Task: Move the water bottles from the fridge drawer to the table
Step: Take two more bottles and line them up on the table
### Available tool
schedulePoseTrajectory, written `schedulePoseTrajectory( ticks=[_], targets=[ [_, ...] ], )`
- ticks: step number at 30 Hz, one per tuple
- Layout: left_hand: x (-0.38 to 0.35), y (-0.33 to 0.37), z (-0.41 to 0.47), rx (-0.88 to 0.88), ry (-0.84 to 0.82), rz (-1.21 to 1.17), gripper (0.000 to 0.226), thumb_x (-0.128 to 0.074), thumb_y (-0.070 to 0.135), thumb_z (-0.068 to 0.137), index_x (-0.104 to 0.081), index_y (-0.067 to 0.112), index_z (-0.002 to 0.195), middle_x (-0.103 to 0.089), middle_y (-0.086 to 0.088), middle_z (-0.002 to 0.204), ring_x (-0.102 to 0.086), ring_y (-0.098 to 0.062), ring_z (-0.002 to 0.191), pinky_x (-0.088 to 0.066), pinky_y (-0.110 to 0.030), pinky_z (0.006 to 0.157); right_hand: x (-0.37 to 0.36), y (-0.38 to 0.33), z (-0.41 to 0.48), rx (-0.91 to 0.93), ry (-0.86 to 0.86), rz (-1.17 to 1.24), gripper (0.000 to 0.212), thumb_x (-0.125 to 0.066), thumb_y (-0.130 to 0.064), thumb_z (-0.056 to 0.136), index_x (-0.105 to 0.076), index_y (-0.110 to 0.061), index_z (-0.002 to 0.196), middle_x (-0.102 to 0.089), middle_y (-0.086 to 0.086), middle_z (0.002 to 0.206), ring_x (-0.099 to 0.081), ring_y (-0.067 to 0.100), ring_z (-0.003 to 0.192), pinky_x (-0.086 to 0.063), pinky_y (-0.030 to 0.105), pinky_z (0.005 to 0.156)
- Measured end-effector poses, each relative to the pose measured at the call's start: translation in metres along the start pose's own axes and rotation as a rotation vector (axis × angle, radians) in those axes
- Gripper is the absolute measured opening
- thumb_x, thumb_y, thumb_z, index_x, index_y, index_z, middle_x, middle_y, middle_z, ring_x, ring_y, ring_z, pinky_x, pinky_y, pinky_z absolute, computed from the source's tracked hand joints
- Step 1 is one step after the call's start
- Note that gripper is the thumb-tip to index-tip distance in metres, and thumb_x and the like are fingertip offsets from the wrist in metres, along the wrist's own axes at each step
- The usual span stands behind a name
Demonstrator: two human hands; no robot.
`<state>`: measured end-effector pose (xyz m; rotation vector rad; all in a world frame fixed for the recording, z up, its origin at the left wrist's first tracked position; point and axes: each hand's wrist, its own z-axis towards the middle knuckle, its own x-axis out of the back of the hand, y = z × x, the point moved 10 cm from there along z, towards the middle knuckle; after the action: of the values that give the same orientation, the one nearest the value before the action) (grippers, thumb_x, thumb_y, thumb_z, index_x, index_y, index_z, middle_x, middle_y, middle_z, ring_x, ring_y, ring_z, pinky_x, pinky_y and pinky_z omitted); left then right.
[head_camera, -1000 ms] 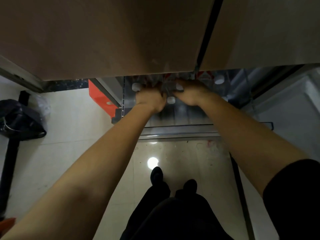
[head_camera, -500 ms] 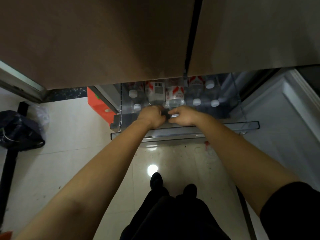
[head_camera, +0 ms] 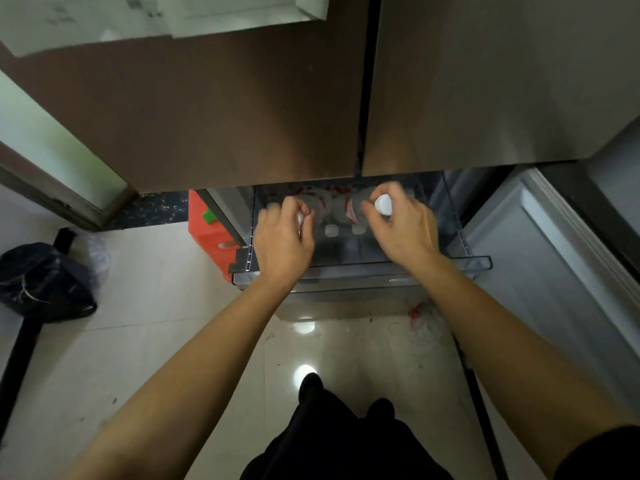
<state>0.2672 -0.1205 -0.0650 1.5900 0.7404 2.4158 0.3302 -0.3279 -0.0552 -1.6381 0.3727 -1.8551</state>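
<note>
The clear fridge drawer (head_camera: 478,263) stands pulled out below the brown fridge doors. Inside it stand several water bottles with white caps and red labels (head_camera: 331,230). My left hand (head_camera: 282,240) grips the neck of one bottle at the drawer's left; its white cap (head_camera: 299,219) shows only partly between the fingers. At the right side, my right hand (head_camera: 403,228) grips another bottle (head_camera: 355,207) just under its white cap, which sticks up between thumb and fingers. The table is not in view.
The brown fridge doors (head_camera: 242,116) overhang the back of the drawer. An open lower fridge door (head_camera: 554,258) stands to the right. An orange plastic stool (head_camera: 211,233) sits left of the drawer, a black bag (head_camera: 41,282) on the tiled floor far left. My feet show below.
My hands were together at the drawer's front edge. They have moved apart and into the drawer, and each now grips a bottle neck. The camera view has tilted upward.
</note>
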Motion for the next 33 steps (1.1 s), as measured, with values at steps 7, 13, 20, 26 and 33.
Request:
schedulePoseTrajectory(
  ticks=[7,13,20,26,33],
  targets=[
    [-0.012,0.02,0.009,-0.131,-0.107,0.121,0.024,-0.055,0.032,0.095,-0.057,0.013,0.11,-0.062,-0.015,0.097,-0.054,-0.036,0.091,-0.049,-0.046,0.071,-0.024,-0.002,-0.002,-0.009,-0.202,-0.142,0.03,-0.054,-0.048,0.095,-0.055,-0.026,0.116,-0.071,0.01,0.097,-0.066,0.036,0.09,-0.041,0.034,0.067],
    [-0.035,-0.003,-0.006,0.0,-0.217,-0.044,0.044,-0.052,0.048,0.088,-0.055,0.013,0.114,-0.06,-0.009,0.107,-0.054,-0.026,0.101,-0.05,-0.043,0.08,-0.031,0.029,-0.016,-0.194,-0.182,-0.037,0.057,-0.065,-0.062,0.084,-0.053,-0.023,0.123,-0.07,0.008,0.111,-0.065,0.031,0.103,-0.046,0.034,0.076],
    [-0.054,-0.03,-0.038,0.219,-0.346,-0.164,0.063,-0.065,0.066,0.078,-0.049,0.025,0.124,-0.059,-0.004,0.123,-0.057,-0.026,0.112,-0.052,-0.042,0.087,-0.067,0.049,-0.047,-0.355,-0.368,-0.118,0.094,-0.067,-0.079,0.066,-0.038,-0.029,0.14,-0.051,0.008,0.141,-0.054,0.031,0.124,-0.048,0.044,0.095],
    [-0.058,-0.035,-0.035,0.294,-0.389,-0.175,0.073,-0.081,0.049,0.07,-0.042,0.024,0.126,-0.065,-0.003,0.121,-0.064,-0.028,0.107,-0.054,-0.04,0.086,-0.063,0.058,-0.043,-0.472,-0.256,-0.038,0.086,-0.074,-0.064,0.071,-0.036,-0.027,0.139,-0.065,0.004,0.124,-0.063,0.03,0.111,-0.047,0.036,0.081],
    [-0.029,-0.036,-0.031,0.331,-0.259,-0.315,0.058,-0.085,0.038,0.069,-0.049,0.025,0.111,-0.067,0.001,0.102,-0.065,-0.025,0.098,-0.055,-0.04,0.081,-0.047,0.06,-0.041,-0.509,-0.186,0.166,0.068,-0.082,-0.048,0.071,-0.053,-0.037,0.13,-0.068,-0.002,0.117,-0.064,0.026,0.107,-0.048,0.033,0.079]
  ],
)
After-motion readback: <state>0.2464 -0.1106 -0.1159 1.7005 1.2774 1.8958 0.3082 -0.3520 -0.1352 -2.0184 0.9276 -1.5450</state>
